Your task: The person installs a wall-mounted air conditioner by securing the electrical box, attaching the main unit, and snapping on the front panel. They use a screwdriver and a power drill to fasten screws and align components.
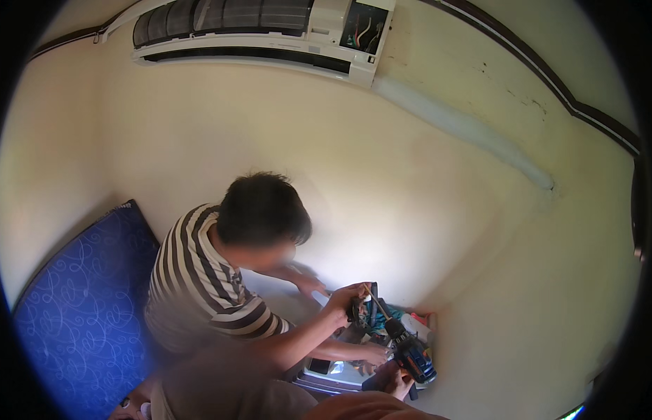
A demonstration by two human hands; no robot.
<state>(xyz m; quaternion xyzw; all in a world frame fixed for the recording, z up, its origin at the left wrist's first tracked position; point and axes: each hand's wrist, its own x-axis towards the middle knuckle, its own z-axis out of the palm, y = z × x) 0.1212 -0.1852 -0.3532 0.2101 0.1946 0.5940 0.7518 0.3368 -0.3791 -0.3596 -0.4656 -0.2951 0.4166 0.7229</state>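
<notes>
My right hand (pixel 399 383) is wrapped round the grip of a dark cordless drill (pixel 414 357), its long bit (pixel 378 304) pointing up and to the left. Raised near the bit's tip, my left hand (pixel 345 302) has its fingers closed; a small dark object shows at them, its kind unclear. Beyond my left arm, a person in a striped shirt (pixel 200 280) leans over a cluttered container. One hand of that person (pixel 371 354) reaches among the things below the drill bit, and the other hand (pixel 310 281) is close to the wall.
High on the wall hangs a white air conditioner (pixel 326 52) with its front cover off and wires showing at its right end. A pale wrapped pipe (pixel 466 126) runs from it down to the right. A blue patterned mattress (pixel 81 308) leans at the left. Teal cloth (pixel 377 323) lies in the clutter.
</notes>
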